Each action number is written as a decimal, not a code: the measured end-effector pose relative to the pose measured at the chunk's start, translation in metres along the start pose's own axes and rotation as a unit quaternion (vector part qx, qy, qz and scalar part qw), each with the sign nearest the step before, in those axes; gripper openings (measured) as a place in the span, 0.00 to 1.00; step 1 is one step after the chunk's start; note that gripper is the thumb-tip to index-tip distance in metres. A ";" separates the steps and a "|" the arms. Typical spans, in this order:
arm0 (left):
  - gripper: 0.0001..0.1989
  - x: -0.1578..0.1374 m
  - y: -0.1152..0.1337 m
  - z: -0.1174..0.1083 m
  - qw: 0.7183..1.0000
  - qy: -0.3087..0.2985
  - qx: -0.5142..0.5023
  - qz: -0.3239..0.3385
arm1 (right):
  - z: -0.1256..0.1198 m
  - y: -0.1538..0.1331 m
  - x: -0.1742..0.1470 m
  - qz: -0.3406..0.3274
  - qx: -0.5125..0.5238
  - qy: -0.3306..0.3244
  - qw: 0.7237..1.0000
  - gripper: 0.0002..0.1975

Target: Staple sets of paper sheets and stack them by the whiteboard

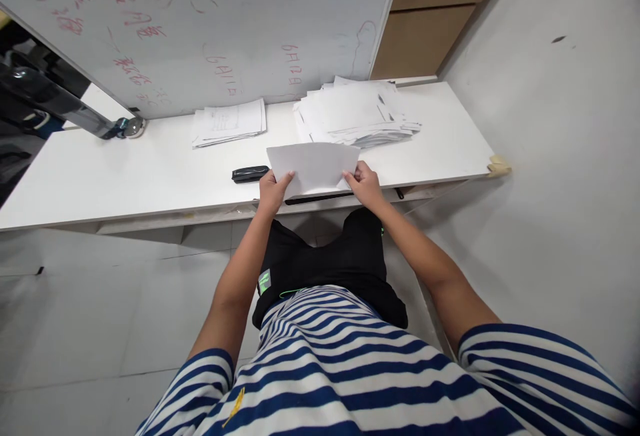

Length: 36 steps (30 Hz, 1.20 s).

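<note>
Between my hands is a white sheet of paper [316,164], held up above the front edge of the table; whether it is one sheet or more I cannot tell. My left hand [274,189] pinches its left edge, thumb on the near face. At the right edge, my right hand [364,185] grips the paper the same way. A black stapler [250,174] lies on the table just left of my left hand. Behind the held paper rises a large, uneven pile of papers [345,111]. To its left lies a smaller stack of papers [233,121].
The white table [125,176] runs along a whiteboard [200,29] with red writing. Cardboard boxes [425,39] stand behind at the right, beside a wall [560,123]. A clear bottle [95,119] lies at the far left. An open shelf [215,218] sits under the tabletop.
</note>
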<state>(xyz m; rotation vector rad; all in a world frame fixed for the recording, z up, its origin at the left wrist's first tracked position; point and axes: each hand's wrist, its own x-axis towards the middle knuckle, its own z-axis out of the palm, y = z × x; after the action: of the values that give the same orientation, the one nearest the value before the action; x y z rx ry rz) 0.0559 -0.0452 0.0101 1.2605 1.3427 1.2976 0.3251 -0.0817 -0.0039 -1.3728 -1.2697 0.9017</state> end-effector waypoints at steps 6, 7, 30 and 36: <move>0.24 -0.007 -0.003 -0.018 0.995 -0.049 -0.035 -0.075 | -0.014 0.007 -0.037 0.103 0.148 -0.045 0.983 0.21; 0.22 -0.005 -0.003 -0.023 0.998 -0.025 -0.007 -0.053 | -0.016 0.010 -0.044 0.127 0.163 -0.037 0.978 0.22; 0.16 0.035 0.006 -0.069 0.870 -0.176 0.434 0.151 | 0.012 0.008 -0.082 0.212 0.254 -0.020 0.944 0.27; 0.18 0.028 0.015 -0.059 0.851 -0.191 0.472 0.127 | 0.019 0.011 -0.083 0.207 0.245 -0.030 0.947 0.29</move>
<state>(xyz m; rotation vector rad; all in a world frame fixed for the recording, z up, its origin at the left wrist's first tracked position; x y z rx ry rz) -0.0040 -0.0256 0.0319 2.2822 1.5890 0.4174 0.2958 -0.1586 -0.0275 -1.2256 -0.7267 1.4474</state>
